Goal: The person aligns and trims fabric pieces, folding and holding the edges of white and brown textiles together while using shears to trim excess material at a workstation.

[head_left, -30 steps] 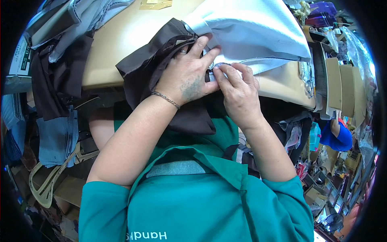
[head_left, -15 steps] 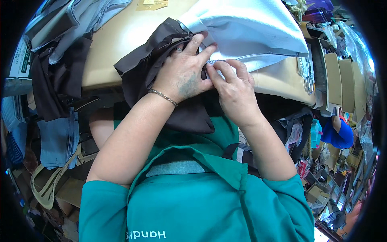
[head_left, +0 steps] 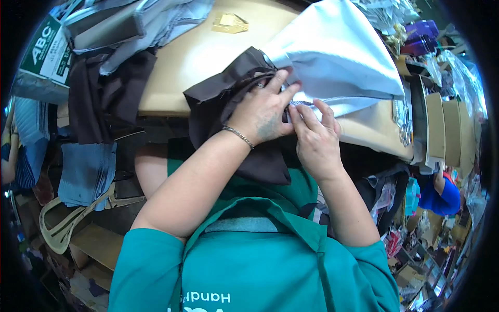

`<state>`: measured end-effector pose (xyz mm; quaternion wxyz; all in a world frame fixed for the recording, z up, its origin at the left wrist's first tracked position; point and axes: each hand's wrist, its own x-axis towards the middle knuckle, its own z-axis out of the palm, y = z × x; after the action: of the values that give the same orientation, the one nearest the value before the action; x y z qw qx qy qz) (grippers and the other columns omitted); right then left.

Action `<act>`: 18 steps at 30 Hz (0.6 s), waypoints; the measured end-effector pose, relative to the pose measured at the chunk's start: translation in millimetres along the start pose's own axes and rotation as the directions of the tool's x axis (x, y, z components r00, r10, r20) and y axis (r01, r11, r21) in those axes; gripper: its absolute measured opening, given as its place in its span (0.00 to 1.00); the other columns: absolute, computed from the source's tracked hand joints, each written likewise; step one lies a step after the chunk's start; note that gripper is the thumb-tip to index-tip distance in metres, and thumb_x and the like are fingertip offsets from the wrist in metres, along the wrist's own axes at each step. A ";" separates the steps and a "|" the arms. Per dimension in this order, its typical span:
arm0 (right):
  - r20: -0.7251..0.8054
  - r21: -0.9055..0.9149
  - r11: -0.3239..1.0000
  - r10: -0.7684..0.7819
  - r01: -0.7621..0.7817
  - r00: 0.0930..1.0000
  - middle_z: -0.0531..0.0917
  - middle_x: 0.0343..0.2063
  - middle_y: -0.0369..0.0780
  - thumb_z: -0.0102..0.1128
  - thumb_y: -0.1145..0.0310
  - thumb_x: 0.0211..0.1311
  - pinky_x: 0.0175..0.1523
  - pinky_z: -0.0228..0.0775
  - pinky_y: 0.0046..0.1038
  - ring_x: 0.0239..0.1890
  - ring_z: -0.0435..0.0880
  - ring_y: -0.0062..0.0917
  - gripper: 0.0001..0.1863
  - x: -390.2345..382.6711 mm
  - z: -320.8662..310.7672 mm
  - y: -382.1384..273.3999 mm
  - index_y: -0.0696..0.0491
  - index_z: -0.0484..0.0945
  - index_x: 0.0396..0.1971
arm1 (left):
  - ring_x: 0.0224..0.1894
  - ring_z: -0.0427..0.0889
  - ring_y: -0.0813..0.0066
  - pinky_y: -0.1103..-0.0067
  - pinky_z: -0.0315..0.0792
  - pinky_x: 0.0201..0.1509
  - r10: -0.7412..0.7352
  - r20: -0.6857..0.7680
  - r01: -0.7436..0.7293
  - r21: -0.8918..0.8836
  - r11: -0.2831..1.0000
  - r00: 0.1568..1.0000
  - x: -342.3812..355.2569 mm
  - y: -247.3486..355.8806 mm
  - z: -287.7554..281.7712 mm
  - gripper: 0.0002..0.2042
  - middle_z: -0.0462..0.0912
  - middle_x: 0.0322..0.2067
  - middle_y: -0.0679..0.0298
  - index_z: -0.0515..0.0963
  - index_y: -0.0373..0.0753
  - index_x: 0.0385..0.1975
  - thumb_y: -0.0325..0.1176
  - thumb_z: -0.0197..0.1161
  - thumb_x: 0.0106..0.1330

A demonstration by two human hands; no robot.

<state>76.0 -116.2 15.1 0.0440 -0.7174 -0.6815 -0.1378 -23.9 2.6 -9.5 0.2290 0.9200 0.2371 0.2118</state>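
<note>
My left hand (head_left: pixel 262 113), a chain bracelet at its wrist, presses and grips a bunched piece of dark brown fabric (head_left: pixel 221 86) near the table's front edge. Some of that fabric hangs down over my lap. A large white cloth piece (head_left: pixel 338 44) lies spread to the right and meets the brown fabric at my left fingertips. Close beside it, my right hand (head_left: pixel 318 143) pinches a narrow striped edge (head_left: pixel 303 103) at the seam between thumb and forefinger, its other fingers curled. What lies under the left palm is hidden.
On the tan table (head_left: pixel 171 88) lie a yellow plastic piece (head_left: pixel 230 23) and scissors (head_left: pixel 403 125). Stacked grey fabric (head_left: pixel 112 28) and dark cloth (head_left: pixel 106 99) sit at the left. Cardboard pieces (head_left: pixel 435 125) stand at the right; a person in blue (head_left: pixel 442 195) is beyond.
The whole view has shifted, so the table and hands appear lower and further right. My right ring and little fingers have lifted slightly; both hands keep their hold on the fabric.
</note>
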 end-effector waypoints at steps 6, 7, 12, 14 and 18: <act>0.121 -0.004 0.999 0.054 -0.053 0.991 0.72 0.46 0.34 0.50 0.68 0.49 0.51 0.58 0.34 0.55 0.65 0.32 0.22 7.9 -0.6 -5.3 0.53 0.74 0.48 | 0.48 0.74 0.50 0.64 0.71 0.51 0.003 0.021 -0.004 0.008 1.000 1.000 -1.0 -2.9 1.4 0.31 0.59 0.59 0.59 0.67 0.49 0.55 0.43 0.65 0.46; 0.108 -0.009 1.000 0.030 -0.029 0.994 0.72 0.47 0.34 0.50 0.68 0.50 0.51 0.57 0.34 0.55 0.65 0.32 0.22 6.0 -1.6 -3.4 0.53 0.74 0.48 | 0.49 0.73 0.49 0.64 0.71 0.52 0.018 0.017 -0.018 -0.004 1.000 1.000 0.7 -3.8 0.4 0.31 0.58 0.59 0.59 0.67 0.49 0.55 0.43 0.65 0.46; -0.005 -0.062 0.996 -0.060 0.060 0.998 0.73 0.47 0.35 0.50 0.67 0.50 0.52 0.57 0.34 0.56 0.65 0.32 0.22 -2.6 4.3 2.3 0.53 0.74 0.48 | 0.51 0.72 0.52 0.63 0.68 0.55 -0.034 0.067 0.032 0.040 0.999 0.997 1.7 5.5 -8.2 0.31 0.59 0.58 0.59 0.67 0.47 0.54 0.43 0.64 0.47; -0.033 -0.056 0.998 -0.028 0.026 0.999 0.74 0.47 0.35 0.50 0.67 0.50 0.54 0.55 0.34 0.56 0.65 0.33 0.21 -2.8 6.1 -0.1 0.53 0.75 0.47 | 0.52 0.71 0.53 0.63 0.68 0.55 0.000 0.023 -0.001 0.043 0.999 1.000 0.1 0.8 -2.7 0.30 0.59 0.58 0.59 0.67 0.47 0.55 0.43 0.64 0.47; -0.054 -0.089 0.994 0.058 -0.063 0.997 0.74 0.47 0.36 0.49 0.68 0.51 0.56 0.53 0.36 0.58 0.63 0.34 0.21 -6.8 8.6 -6.0 0.54 0.75 0.47 | 0.53 0.71 0.54 0.62 0.67 0.56 -0.009 0.046 0.007 0.029 1.000 0.999 0.6 0.9 -0.8 0.30 0.60 0.58 0.58 0.67 0.47 0.54 0.45 0.63 0.48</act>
<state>71.0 -120.2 4.3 0.0330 -0.7353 -0.6511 -0.1853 -23.5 2.4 -8.2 0.2221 0.9270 0.2384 0.1860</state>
